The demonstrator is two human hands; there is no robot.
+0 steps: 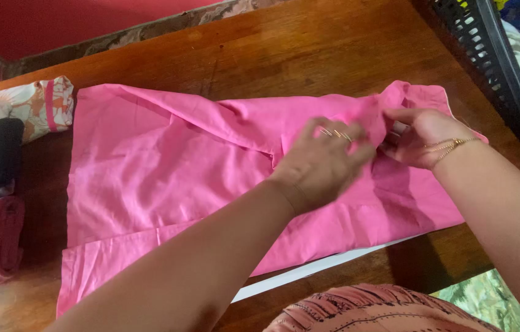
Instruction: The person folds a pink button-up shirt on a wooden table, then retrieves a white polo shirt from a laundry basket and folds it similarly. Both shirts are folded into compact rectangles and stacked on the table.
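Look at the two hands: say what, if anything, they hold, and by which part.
Both hands hold the pink garment at its bunched right end: the right hand pinches a fold there, and the left hand grips the cloth beside it.

At home on laundry day: I stand at a wooden counter (309, 43), folded clothes (2, 160) stacked at nine o'clock, a dark plastic laundry basket (487, 55) at two o'clock.

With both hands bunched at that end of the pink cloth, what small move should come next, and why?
Probably smooth the raised fold flat: the pink cotton garment lies spread on the brown wooden table, but humps up where the left hand and right hand pinch it.
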